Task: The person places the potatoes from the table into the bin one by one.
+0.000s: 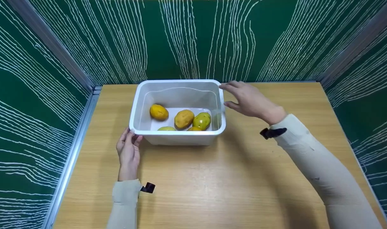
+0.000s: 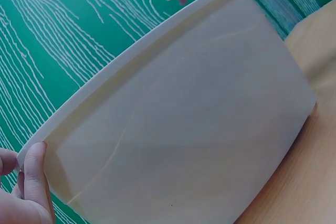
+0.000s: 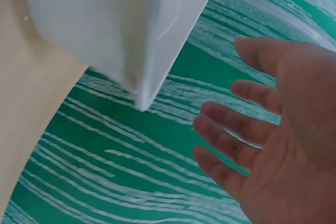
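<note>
A white plastic bin (image 1: 180,140) stands upright on the table with several mangoes inside. One yellow mango (image 1: 159,112) lies at the left, a brownish-yellow mango (image 1: 184,119) near the middle, and a green mango (image 1: 202,121) at the right. The front wall partly hides a pale green fruit (image 1: 166,128) and an orange-yellow one (image 1: 194,128). My left hand (image 1: 128,151) pinches the rim at the bin's near left corner, seen also in the left wrist view. Beside the right rim is my right hand (image 1: 252,100), its fingers spread; the right wrist view shows it apart from the bin (image 3: 79,19).
The wooden table (image 1: 193,187) extends in front of the bin and to both sides. Green walls (image 1: 209,41) with white wavy lines rise behind and at the sides, joined by metal frame strips (image 1: 74,136). A black wrist mount (image 1: 148,187) is on the left sleeve.
</note>
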`<state>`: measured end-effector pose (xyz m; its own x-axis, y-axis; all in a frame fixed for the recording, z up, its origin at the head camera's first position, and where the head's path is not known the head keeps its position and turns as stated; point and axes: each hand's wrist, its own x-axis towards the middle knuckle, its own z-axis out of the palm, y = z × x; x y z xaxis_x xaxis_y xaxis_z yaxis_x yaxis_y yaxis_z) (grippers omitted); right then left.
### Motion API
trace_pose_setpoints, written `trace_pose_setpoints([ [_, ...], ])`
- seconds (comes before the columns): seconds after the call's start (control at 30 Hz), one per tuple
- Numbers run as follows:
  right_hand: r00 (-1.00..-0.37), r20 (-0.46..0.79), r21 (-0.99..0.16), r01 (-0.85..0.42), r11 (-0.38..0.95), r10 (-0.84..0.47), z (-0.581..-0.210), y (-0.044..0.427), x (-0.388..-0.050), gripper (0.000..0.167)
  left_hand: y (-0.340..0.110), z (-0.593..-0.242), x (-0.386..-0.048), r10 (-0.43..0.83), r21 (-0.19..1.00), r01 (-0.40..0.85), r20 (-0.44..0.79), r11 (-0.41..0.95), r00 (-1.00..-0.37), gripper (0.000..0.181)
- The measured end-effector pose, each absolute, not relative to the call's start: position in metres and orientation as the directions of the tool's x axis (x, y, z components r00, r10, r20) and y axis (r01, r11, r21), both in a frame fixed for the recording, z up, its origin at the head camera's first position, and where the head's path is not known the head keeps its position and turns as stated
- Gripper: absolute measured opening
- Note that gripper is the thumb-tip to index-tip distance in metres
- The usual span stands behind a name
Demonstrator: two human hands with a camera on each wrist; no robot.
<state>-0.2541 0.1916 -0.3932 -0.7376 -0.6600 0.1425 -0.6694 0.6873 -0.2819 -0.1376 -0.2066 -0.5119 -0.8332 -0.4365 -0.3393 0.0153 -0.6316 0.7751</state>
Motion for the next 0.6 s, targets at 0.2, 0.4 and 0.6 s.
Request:
trace_pose_setpoints([
  [0.2,-0.796,0.137,-0.355,-0.595,0.721,-0.589,-0.411,0.219,-0.253,0.053,-0.207,-0.512,-0.137,-0.437,0.769,0.014,-0.348,-0.639,-0.829,0.048],
  [0.4,-0.868,0.097,-0.428,-0.479,0.766,-0.488,-0.435,0.251,-0.251,0.054,-0.206,-0.511,-0.137,-0.439,0.768,0.025,-0.339,-0.640,-0.832,0.046],
  [0.6,-0.920,0.041,-0.494,-0.357,0.793,-0.389,-0.461,0.282,-0.248,0.055,-0.206,-0.512,-0.136,-0.443,0.772,0.030,-0.332,-0.635,-0.833,0.046],
])
